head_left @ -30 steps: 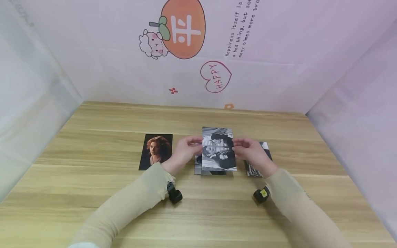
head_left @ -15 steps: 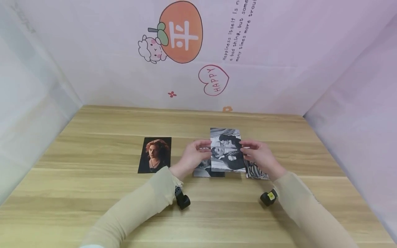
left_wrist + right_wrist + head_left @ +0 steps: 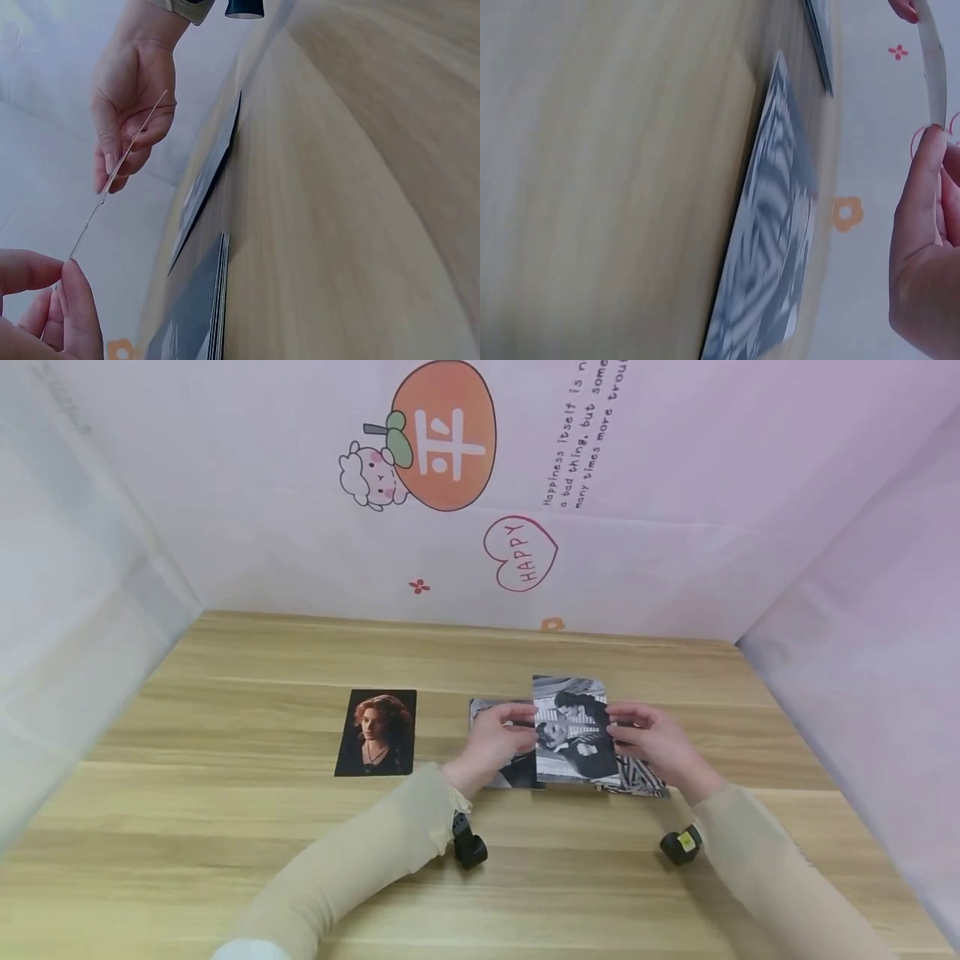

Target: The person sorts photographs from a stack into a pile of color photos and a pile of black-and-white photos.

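Note:
A black-and-white photo print [image 3: 576, 731] of two people is held up between both hands. My left hand [image 3: 491, 745] pinches its left edge between thumb and fingers, and my right hand [image 3: 656, 739] pinches the right edge. In the left wrist view the held print [image 3: 101, 201] appears edge-on, raised above the wooden table. Beneath and left of it lies a stack of grey photo prints [image 3: 187, 307], partly hidden by the left hand in the head view. Under its right side sits another print with a striped pattern [image 3: 641, 778], partly covered by the held print and right hand.
A colour portrait print [image 3: 377, 732] with a dark background lies on the wooden table [image 3: 262, 827] to the left. Printed cloth [image 3: 637, 568] stands behind the table, with further cloth sides left and right. Each wrist carries a small black camera [image 3: 468, 852].
Both hands have carried the held print rightward, from over the middle stack to over the striped print. More of the middle stack now shows. The colour portrait stays where it was.

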`<state>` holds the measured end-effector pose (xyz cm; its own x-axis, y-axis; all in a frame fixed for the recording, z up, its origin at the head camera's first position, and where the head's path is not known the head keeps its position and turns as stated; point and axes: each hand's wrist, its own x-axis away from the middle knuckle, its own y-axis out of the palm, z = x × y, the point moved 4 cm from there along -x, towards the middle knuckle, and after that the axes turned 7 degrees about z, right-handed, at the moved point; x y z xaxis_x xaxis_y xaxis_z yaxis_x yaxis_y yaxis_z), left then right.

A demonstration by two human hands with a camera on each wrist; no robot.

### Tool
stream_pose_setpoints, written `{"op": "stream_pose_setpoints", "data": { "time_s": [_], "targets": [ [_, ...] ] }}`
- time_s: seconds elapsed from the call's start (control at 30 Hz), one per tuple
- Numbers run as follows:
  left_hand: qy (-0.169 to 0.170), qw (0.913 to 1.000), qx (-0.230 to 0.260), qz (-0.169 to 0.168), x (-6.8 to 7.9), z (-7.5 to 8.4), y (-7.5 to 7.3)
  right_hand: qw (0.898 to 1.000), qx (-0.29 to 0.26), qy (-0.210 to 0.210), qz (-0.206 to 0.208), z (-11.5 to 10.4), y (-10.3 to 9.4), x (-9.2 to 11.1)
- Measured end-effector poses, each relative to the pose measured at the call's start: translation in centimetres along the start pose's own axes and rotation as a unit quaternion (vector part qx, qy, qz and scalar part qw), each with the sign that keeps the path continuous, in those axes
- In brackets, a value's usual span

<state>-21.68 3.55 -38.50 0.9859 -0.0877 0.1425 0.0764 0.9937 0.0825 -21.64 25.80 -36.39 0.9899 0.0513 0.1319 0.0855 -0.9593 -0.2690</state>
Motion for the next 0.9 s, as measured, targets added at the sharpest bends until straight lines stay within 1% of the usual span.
{"op": "stream_pose_setpoints", "data": {
  "time_s": [0.1, 0.3, 0.4, 0.5, 0.73, 0.9],
  "targets": [
    [-0.016, 0.9998, 0.014, -0.001, -0.2, -0.1, 1.1, 1.0, -0.01, 0.002, -0.001, 0.3, -1.1, 0.2],
    [-0.029, 0.9995, 0.001, -0.008, -0.7, -0.3, 3.1, 1.0, 0.002, 0.007, 0.005, 1.0, -3.1, 0.2],
    [-0.033, 0.9994, 0.001, -0.007, -0.9, -0.5, 4.0, 1.0, 0.007, 0.005, -0.002, 1.5, -3.8, 0.2],
    [-0.029, 0.9995, -0.007, -0.005, -1.2, -0.7, 4.9, 1.0, 0.013, 0.006, -0.003, 2.0, -4.4, 0.1],
    [-0.027, 0.999, -0.037, 0.007, -1.8, -1.4, 6.5, 0.998, 0.063, 0.017, 0.008, 3.0, -5.6, -0.2],
    [-0.01, 0.9979, -0.062, 0.018, -2.0, -1.7, 7.2, 0.997, 0.071, 0.028, 0.01, 3.5, -6.1, -0.3]
  ]
}}
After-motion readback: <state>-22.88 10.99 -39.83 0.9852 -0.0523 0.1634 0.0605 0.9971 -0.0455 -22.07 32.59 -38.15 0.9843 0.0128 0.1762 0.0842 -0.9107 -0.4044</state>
